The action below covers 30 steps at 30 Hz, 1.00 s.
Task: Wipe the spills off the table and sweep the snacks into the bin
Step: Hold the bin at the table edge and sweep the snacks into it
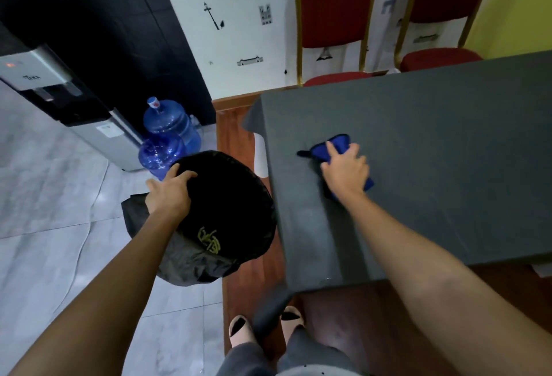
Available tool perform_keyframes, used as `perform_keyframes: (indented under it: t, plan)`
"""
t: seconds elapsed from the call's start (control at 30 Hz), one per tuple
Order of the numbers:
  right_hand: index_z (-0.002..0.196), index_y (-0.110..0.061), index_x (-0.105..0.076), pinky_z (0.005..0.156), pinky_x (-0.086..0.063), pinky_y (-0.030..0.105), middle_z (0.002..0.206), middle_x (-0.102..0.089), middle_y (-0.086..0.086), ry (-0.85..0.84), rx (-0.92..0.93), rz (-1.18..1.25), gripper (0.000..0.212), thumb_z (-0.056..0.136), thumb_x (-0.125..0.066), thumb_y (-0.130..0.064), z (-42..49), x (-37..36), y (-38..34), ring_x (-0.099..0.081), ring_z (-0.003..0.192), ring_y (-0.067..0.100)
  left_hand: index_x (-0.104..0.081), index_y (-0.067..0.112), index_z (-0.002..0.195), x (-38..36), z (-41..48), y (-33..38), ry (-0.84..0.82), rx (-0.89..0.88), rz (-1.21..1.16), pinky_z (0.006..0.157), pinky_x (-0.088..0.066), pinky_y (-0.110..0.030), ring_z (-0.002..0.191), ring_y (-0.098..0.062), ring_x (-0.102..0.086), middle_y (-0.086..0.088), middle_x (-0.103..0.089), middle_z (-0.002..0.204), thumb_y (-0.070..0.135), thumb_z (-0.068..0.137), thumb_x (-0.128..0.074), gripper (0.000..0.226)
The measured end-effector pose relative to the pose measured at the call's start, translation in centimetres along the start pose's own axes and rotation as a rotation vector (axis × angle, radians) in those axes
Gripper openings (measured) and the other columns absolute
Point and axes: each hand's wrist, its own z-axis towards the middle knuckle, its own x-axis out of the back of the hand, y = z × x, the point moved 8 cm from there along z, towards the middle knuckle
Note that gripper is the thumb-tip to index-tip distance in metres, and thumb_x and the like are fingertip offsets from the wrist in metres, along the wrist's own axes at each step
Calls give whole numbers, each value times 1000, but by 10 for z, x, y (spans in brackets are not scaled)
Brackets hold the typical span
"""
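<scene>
Head camera, looking down: my right hand [346,171] presses flat on a blue cloth [331,148] lying on the dark grey covered worktop [433,151], near its left edge. That grip is closed loosely over the cloth, fingers spread across its top, with folds of blue showing beyond the fingertips and under the heel of the palm. A darker streak runs down the covering from the cloth toward the near edge of the worktop.

My left hand [168,193] clamps the far rim of the bin [233,205], a round tub lined with a black plastic bag, held just beside the left edge of the worktop and tilted toward me. Fingers curl over the rim into the dark opening; the thumb lies outside on the bag. A tangle of yellowish snacks [209,239] lies inside the bin against its near wall.

Behind the bin, two blue water jugs [170,136] stand on the pale tiled floor next to a water dispenser [59,91]. Two red chairs [337,20] with gold frames stand at the far side of the worktop against a white wall. My slippered feet [240,331] show at the bottom on the wooden floor
</scene>
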Motion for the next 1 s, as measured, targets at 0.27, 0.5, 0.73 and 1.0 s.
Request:
perform_keyframes:
  t: [0.27, 0.5, 0.73, 1.0]
  plan:
    - [150, -19, -26, 114, -14, 54, 155, -17, 24, -16, 262, 34, 71, 87, -56, -34, -29, -22, -76, -11, 143, 43, -45, 40, 133, 11, 3, -26, 6, -10, -33, 78, -43, -43, 115, -42, -37, 8, -21, 156, 1, 89, -39, 59]
    - [153, -29, -11, 113, -7, 64, 161, -10, -9, -583, 545, 199, 72, 93, -47, -45, -104, -107, -200, -8, 143, 44, -44, 45, 130, 43, 0, -79, 64, -42, -36, 78, -48, -48, 107, -44, -41, 8, -28, 153, 3, 88, -38, 60]
    - [153, -17, -13, 115, -13, 46, 161, -2, 8, -640, 647, 245, 80, 91, -54, -44, -129, -129, -239, -17, 145, 31, -45, 43, 128, 20, -1, -124, 43, 70, -71, 75, -44, -43, 112, -42, -39, 11, -24, 154, 0, 87, -40, 60]
    - [154, -20, 2, 111, -23, 46, 161, 13, 2, -667, 597, 16, 91, 87, -46, -60, -111, -208, -242, -19, 136, 48, -32, 40, 141, -111, 30, -170, -48, 214, -210, 84, -47, -44, 109, -39, -41, 14, -15, 157, 4, 84, -38, 68]
